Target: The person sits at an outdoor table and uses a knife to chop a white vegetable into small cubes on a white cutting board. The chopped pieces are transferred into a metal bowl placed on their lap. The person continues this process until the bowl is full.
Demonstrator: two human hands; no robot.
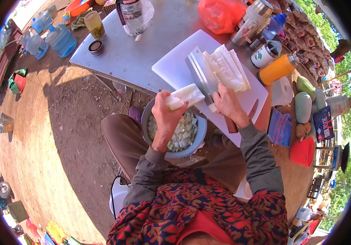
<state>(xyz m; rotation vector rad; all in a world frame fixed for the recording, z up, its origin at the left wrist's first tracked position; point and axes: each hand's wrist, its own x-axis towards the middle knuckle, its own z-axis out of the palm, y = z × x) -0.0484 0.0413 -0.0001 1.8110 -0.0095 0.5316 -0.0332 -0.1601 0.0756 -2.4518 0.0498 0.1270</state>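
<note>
My left hand [168, 115] is closed around peeled white gourd strips [187, 94], holding them over a basin [200, 132]. Diced white gourd [182, 132] fills much of that basin, which sits between my knees. In my right hand [228, 105] is a cleaver [200, 69], its broad blade pointing away from me beside the strips. A small white piece [212, 108] shows by the right fingers. Beyond the blade, a stack of long gourd slabs [228, 67] lies on a white cutting board [171, 61]. A small dark-handled knife [253, 108] rests near the board's right edge.
The metal table [122, 57] bears a jar [94, 25], a round lid [96, 47], a red plastic bag [221, 15], a steel thermos [252, 22] and an orange bottle [278, 68]. Whole gourds [303, 107] and a red bucket [302, 152] stand at right. Water jugs [61, 40] are far left.
</note>
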